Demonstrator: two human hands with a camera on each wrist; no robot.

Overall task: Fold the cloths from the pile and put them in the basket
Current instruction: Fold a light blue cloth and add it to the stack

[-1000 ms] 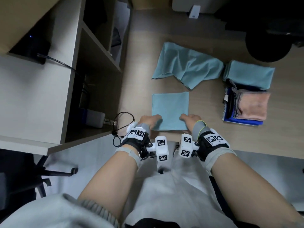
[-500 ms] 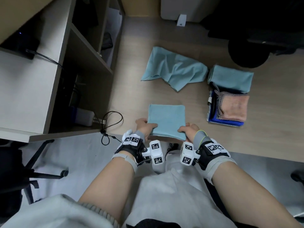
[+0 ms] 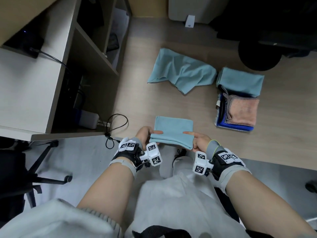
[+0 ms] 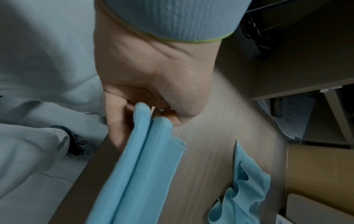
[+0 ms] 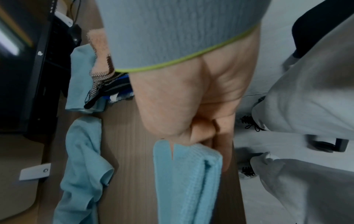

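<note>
A light blue cloth (image 3: 173, 129), folded to a small rectangle, lies at the near edge of the wooden table (image 3: 283, 138). My left hand (image 3: 145, 135) pinches its near left corner, and my right hand (image 3: 199, 142) pinches the near right corner. The near edge is lifted and doubled over toward the far side. In the left wrist view the left hand (image 4: 145, 97) holds the cloth's stacked layers (image 4: 141, 166) between thumb and fingers. The right wrist view shows the right hand (image 5: 193, 121) curled on the cloth's end (image 5: 187, 178). An unfolded blue cloth (image 3: 181, 73) lies farther back. No basket is in view.
A stack of folded cloths (image 3: 238, 107), peach on top over dark and blue ones, with a folded blue cloth (image 3: 240, 81) behind it, sits at the right. A shelf unit (image 3: 92, 54) stands at the left, a black cable (image 3: 115, 127) hangs near it, and a dark round object (image 3: 259, 55) is at the back right.
The cloth lay flat with both hands at its near edge. Both hands have since lifted that edge and are turning it over toward the far side.
</note>
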